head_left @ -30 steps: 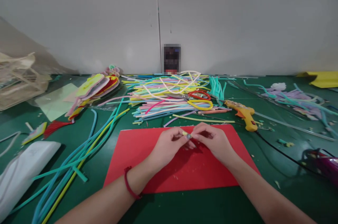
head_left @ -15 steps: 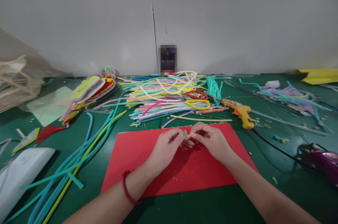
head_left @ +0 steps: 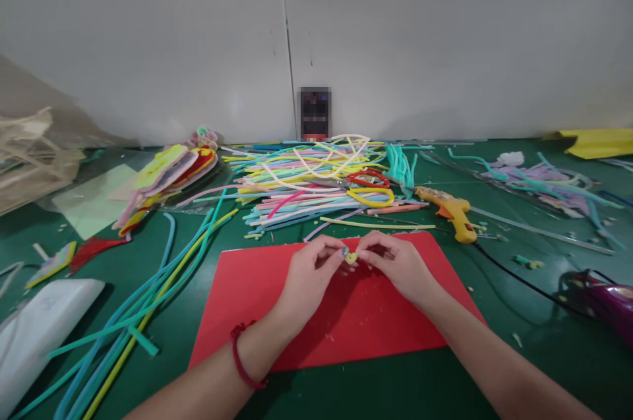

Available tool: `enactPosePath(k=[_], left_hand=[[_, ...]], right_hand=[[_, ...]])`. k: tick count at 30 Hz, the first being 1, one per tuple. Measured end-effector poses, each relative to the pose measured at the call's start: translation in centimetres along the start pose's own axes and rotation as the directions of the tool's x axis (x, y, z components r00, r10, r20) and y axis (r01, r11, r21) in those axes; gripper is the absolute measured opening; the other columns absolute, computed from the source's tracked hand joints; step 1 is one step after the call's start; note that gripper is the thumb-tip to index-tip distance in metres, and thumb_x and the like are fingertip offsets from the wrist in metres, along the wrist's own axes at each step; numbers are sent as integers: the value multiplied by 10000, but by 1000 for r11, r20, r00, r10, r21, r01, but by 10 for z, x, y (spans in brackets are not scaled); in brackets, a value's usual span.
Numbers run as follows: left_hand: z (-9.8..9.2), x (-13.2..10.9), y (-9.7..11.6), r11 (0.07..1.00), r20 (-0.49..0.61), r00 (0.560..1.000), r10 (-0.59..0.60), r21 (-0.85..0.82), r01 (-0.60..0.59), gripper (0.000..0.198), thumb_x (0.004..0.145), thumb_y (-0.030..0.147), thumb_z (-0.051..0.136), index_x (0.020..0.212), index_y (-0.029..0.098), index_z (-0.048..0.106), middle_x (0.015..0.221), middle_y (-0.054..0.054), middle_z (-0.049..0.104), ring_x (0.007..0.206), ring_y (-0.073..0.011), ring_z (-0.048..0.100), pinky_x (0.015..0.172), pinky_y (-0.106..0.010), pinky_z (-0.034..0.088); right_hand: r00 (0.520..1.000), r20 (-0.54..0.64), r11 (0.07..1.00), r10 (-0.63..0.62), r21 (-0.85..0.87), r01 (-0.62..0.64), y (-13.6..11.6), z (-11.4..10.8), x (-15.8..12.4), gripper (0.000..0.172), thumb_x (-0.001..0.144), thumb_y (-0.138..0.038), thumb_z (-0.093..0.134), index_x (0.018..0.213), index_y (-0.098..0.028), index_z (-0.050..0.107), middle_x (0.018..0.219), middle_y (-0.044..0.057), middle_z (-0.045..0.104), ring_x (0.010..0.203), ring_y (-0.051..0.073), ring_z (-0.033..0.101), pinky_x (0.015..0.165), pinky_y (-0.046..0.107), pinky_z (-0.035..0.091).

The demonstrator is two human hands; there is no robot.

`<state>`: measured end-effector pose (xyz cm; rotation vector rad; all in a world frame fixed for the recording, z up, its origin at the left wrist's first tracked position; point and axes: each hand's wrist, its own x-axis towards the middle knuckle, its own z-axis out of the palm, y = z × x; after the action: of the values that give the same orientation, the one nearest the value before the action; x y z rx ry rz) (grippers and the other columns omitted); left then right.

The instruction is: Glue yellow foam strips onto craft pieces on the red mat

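Above the red board (head_left: 376, 314), my left hand (head_left: 311, 275) and my right hand (head_left: 395, 265) meet with fingertips pinched. Between them is a small pale yellow piece (head_left: 351, 258), perhaps a bit of curled fuzzy stem; its exact form is too small to make out. Both hands are closed on it, thumb against fingers, the left from its left side and the right from its right side. A dark red cord bracelet (head_left: 238, 360) circles my left wrist.
Behind the board lies a pile of coloured fuzzy stems (head_left: 297, 189) with scissors (head_left: 370, 196) on top. A yellow glue gun (head_left: 452, 212) with a black cord rests to the right. Long stems (head_left: 148, 308) and a white device (head_left: 47, 328) lie at left.
The yellow piece shows a little more between my fingertips, as if slightly turned. My hands stay in nearly the same place; the view has shifted slightly.
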<state>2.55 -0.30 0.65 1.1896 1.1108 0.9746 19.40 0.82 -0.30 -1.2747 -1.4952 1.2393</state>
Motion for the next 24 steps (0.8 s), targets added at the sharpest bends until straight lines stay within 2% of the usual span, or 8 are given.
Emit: enactPosePath(k=[8,14,19,21,22,24], left_hand=[[0,0,-1,999,-10,1000,4,44,-3,61,800,225,542,756,193,570,673,19,657,643,-129,646,643,-237,512],[-1,-1,-1,978,-16,998,65,201,-60,80,803,234,538,754,201,592,716,12,658,689,-146,632,677,-258,495],[-2,-1,-1,938,-12,993,121,328,-110,100,801,207,535,740,214,614,766,11,682,741,-156,628,726,-269,484],[-3,-1,-1,934,-19,992,121,341,-107,102,799,194,531,737,214,609,751,11,683,730,-157,630,720,-270,484],[-3,-2,-1,932,-24,993,119,346,-103,104,801,193,527,738,213,607,744,10,683,726,-158,630,716,-270,483],[-3,-2,-2,928,-26,993,115,360,-98,112,807,194,520,737,212,606,743,6,685,729,-160,630,711,-270,479]], right_hand=[[1000,10,999,30,29,-30,0,2,-1,156,695,-345,668,773,-209,673,802,25,679,756,159,618,698,283,504],[1000,22,1000,20,3,-20,-1,2,-2,155,725,-352,652,705,-199,641,711,12,647,650,141,582,626,275,494],[999,27,999,28,-27,-28,-2,5,-3,187,736,-388,628,705,-203,628,722,17,652,639,147,576,605,278,491],[999,-20,996,35,-80,-37,-3,1,-2,228,738,-430,614,745,-204,641,750,29,665,619,152,574,593,288,486],[996,-82,992,25,-121,-35,-3,-4,-1,253,741,-451,604,777,-205,648,773,36,672,623,156,578,599,294,484],[954,-297,972,-39,-233,-32,-3,-23,2,301,749,-477,582,855,-205,653,843,54,679,687,177,596,649,312,482]])
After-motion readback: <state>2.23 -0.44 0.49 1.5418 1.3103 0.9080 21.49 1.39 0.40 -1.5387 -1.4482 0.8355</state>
